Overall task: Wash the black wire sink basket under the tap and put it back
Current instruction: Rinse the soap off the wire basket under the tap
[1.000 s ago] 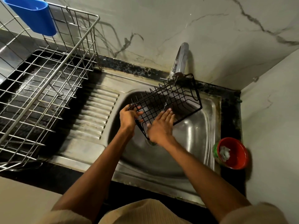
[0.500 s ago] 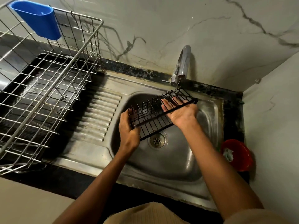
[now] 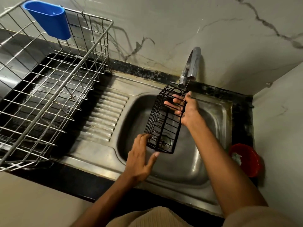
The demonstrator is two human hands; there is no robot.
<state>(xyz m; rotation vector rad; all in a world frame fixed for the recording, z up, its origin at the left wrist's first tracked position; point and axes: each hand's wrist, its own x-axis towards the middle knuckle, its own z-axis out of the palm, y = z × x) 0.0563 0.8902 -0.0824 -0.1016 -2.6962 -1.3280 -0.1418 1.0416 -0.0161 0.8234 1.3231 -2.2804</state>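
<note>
**Basket mid-rinse, put-back still open**

Status: basket is held over the sink bowl, long axis running from the tap down toward the drain. Top end sits right under the spout; a thin stream shows there, landing near the right thumb. So the wash is under way. I can't judge how clean the wires are. Put-back not started, and its home spot isn't obvious from here.

Hands:
- right hand grips the top end, fingers curled through the wires.
- left hand is flat and spread, fingertips touching the lower left corner, steadying it, not gripping.

Edges and room:
- Top of basket is just beside the spout, so little headroom there; tilting up risks a knock.
- Bowl walls leave room left and right of the basket; lower end hangs above the drain, and whether it touches the bowl floor I can't tell.
- Drainboard on the left is open.
- Rack with blue cup stands further left, well apart.
- Red bowl sits on the surface by the sink's right rim, near the right forearm. Watch that elbow on withdrawal.
- Wall corner closes off the right side.
</note>
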